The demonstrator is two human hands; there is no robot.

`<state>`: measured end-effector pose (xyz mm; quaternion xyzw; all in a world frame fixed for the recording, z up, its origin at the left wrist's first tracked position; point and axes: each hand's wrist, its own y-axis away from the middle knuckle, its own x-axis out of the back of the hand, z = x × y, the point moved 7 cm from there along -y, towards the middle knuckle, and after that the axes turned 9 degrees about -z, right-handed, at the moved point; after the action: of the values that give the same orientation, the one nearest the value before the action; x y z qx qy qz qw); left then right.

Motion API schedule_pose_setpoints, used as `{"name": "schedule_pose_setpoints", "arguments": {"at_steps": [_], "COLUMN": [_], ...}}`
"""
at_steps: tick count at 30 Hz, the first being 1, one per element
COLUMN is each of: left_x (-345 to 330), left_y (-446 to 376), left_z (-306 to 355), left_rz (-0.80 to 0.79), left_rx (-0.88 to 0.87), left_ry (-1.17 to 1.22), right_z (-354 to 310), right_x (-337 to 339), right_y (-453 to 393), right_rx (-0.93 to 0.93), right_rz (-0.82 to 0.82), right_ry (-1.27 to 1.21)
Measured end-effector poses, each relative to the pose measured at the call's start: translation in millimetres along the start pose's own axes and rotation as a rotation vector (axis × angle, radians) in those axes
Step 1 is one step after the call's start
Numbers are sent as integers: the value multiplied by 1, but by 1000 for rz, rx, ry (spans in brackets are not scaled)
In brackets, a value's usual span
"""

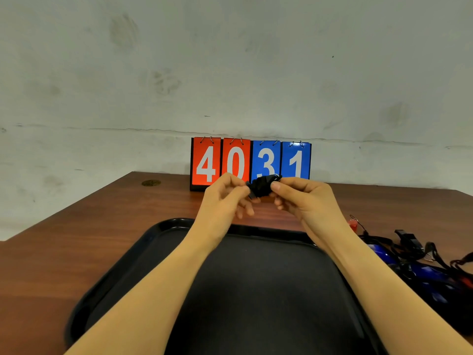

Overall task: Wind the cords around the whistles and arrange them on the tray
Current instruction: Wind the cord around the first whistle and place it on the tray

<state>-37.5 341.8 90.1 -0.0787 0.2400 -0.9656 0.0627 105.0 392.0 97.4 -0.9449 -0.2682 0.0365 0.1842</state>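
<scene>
Both hands hold one black whistle [262, 187] in the air, above the far edge of the tray [122, 272]. The left hand [225, 198] pinches its left end with curled fingers, and the right hand [299, 198] pinches its right end. The long axis goes left to right, a little tilted. Black cord covers the body, so its shape is hard to see. The tray is black, flat plastic on the brown wooden desk [76, 226]. At the right lie more whistles [409, 252], tangled and partly cut off. A scoreboard [249, 160] shows 4031.
</scene>
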Motion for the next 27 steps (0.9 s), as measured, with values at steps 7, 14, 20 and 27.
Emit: {"name": "schedule_pose_setpoints", "arguments": {"at_steps": [7,14,20,27], "left_x": [-2,-6,-11,-8], "left_y": [-1,0,0,-1], "left_z": [-11,-8,-8,-8], "left_rz": [4,-63,-67,-2], "left_rx": [156,97,100,63], "left_ry": [132,-13,-120,-247], "right_z": [1,5,5,2], "right_x": [-4,1,4,2], "right_y": [0,-1,-1,-1], "right_rx": [-25,-68,-77,-29], "right_rz": [-43,-3,40,35], "right_ry": [40,45,46,102]}}
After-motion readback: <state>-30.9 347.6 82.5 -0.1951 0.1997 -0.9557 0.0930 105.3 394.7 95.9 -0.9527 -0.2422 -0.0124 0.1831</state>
